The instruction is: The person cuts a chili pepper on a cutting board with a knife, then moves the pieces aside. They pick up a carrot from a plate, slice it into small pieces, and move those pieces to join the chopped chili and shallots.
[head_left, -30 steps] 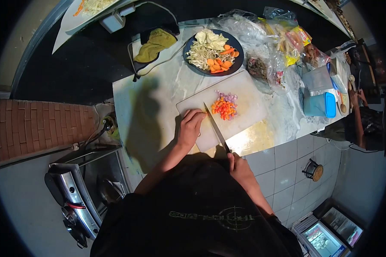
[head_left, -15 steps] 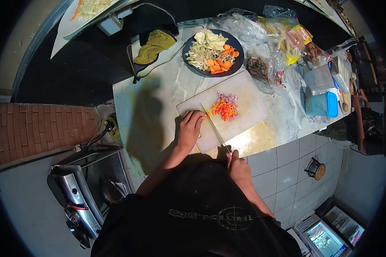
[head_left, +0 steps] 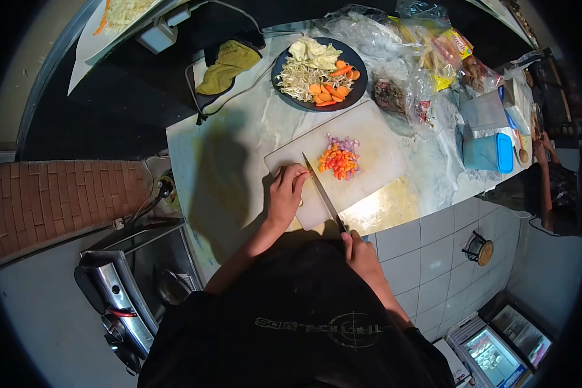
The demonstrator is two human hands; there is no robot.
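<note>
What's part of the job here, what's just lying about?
In use:
- left hand
- right hand, holding the knife
- cutting board
- chopped pieces
- probably the plate of vegetables

Apparently just lying about:
- green cloth
- blue-lidded container
- plastic bags
- stool

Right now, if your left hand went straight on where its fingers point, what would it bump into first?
Probably the knife blade, close in front of the left hand. The chopped orange and red pieces lie beyond it. Seen from above, the blade's exact height is unclear.
</note>
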